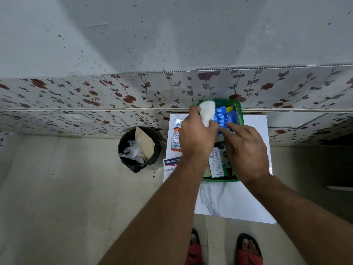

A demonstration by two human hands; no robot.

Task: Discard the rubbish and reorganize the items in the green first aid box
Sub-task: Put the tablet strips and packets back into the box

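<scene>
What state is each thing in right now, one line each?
Left hand: gripping white wad.
Right hand: fingers on blue blister pack.
Green box: open, holding items.
Bin: open, holding rubbish.
Silver strip: lying flat outside box.
Plaster box: on table beside green box.

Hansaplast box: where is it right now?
In the head view, the Hansaplast box lies on the white table, left of the green first aid box, partly under the left forearm.

2 hands (pixel 196 134), 1 green box (pixel 239 113), 1 bin (pixel 139 150), 2 blue blister pks (pixel 221 116), 1 white roll (pixel 207 113).
</scene>
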